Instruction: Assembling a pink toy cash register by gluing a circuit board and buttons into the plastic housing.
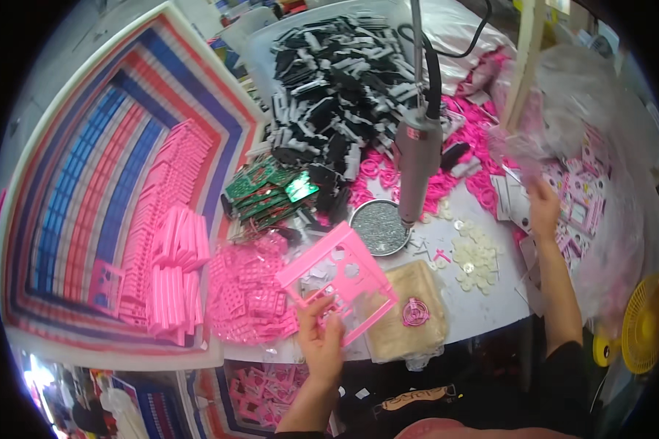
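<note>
My left hand (321, 340) grips a pink plastic panel (370, 282) with cut-out holes by its lower left edge, tilted over the table. Beneath and right of the panel lies a plastic-wrapped tan pad (426, 338), with a round pink ring piece (416, 312) on top. At the right, my right hand (544, 208) reaches to a pile of printed white and pink cards (582, 201). Its fingers are pinched together; what they hold is blurred. Above the panel hangs a grey electric screwdriver (419, 157), its tip beside a round tin of small screws (380, 227).
Stacked pink panels (170, 190) fill a striped-lined box (88, 333) at left. Nearby are bagged pink keypads (252, 293), green circuit boards (263, 186), a bin of black and grey parts (329, 80), pink rings (479, 157) and cream discs (476, 256). A yellow fan (644, 322) stands right.
</note>
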`<control>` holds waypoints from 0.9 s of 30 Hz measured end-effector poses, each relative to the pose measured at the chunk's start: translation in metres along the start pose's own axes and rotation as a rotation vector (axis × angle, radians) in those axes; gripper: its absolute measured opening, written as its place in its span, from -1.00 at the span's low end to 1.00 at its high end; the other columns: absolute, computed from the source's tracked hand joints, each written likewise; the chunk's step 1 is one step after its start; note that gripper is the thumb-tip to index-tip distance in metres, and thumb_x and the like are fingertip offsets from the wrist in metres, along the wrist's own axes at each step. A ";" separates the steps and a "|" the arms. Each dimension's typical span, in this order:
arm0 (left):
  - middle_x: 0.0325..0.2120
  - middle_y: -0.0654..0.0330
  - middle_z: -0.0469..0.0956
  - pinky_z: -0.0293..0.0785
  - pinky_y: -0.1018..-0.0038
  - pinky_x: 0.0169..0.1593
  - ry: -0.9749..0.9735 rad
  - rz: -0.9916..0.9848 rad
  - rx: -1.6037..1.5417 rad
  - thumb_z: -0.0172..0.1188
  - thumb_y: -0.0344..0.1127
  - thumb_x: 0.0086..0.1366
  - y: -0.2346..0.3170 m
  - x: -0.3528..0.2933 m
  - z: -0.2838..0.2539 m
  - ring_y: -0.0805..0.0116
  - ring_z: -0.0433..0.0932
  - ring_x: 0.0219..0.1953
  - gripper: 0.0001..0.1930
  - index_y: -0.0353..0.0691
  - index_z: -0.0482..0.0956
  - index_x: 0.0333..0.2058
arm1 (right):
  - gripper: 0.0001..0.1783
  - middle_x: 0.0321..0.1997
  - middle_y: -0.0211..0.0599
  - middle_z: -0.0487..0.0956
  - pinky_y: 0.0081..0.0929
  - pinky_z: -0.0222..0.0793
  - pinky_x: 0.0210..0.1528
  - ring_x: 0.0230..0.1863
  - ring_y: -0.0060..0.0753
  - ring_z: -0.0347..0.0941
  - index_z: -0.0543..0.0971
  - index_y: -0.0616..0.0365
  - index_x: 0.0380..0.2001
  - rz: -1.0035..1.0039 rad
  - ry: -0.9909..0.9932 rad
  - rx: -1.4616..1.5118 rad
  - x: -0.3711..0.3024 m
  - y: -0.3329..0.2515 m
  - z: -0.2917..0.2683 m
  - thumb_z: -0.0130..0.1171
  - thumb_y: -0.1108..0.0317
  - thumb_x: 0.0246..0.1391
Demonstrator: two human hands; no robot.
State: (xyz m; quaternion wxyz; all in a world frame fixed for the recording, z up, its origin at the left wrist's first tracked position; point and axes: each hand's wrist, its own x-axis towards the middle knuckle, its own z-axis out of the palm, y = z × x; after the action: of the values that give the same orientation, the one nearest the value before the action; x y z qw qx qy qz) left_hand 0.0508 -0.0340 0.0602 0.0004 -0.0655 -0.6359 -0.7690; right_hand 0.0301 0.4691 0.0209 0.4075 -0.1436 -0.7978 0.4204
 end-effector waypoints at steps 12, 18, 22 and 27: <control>-0.35 0.29 0.50 0.37 0.46 -0.16 -0.116 0.059 -0.311 0.06 -0.28 0.46 -0.012 -0.013 0.029 0.48 0.43 -0.29 -0.82 -0.20 0.43 -0.35 | -0.57 -0.21 -0.28 0.65 -0.52 0.47 -0.18 -0.27 -0.50 0.56 0.54 0.30 0.09 0.347 -0.765 0.699 -0.163 -0.180 0.060 0.27 0.46 0.14; -0.21 0.20 0.49 0.32 0.44 0.07 -0.432 -0.208 -0.287 0.04 -0.31 0.46 -0.008 0.002 -0.003 0.42 0.43 -0.07 -0.86 -0.25 0.45 -0.26 | -0.27 -0.03 -0.28 0.61 -0.51 0.57 -0.20 -0.21 -0.53 0.58 0.39 0.24 0.25 0.557 -1.097 0.968 -0.137 -0.183 0.090 0.44 0.28 0.04; 0.21 -0.03 0.24 0.17 0.26 0.30 -0.059 0.148 0.261 0.04 -0.36 0.44 -0.014 0.023 0.003 0.19 0.30 0.18 -0.46 -0.42 0.14 0.31 | -0.55 -0.22 -0.30 0.64 -0.59 0.52 -0.34 -0.36 -0.60 0.55 0.48 0.28 0.14 0.658 -0.938 0.806 -0.145 -0.221 0.106 0.24 0.42 0.20; 0.36 -0.12 0.03 -0.01 0.17 0.42 0.244 0.283 0.067 0.22 -0.45 0.23 0.010 0.016 0.033 0.02 0.10 0.37 -0.05 -0.42 -0.21 0.45 | -0.54 -0.13 -0.29 0.63 -0.57 0.48 -0.26 -0.31 -0.60 0.52 0.47 0.29 0.15 0.261 -0.795 0.874 -0.176 -0.246 0.134 0.21 0.38 0.20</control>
State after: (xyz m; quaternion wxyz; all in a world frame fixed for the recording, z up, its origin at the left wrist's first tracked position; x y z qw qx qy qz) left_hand 0.0390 -0.0024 0.0778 0.1878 -0.0604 -0.6408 -0.7419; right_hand 0.0650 0.1456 0.0796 0.0445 0.1084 -0.6182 0.7772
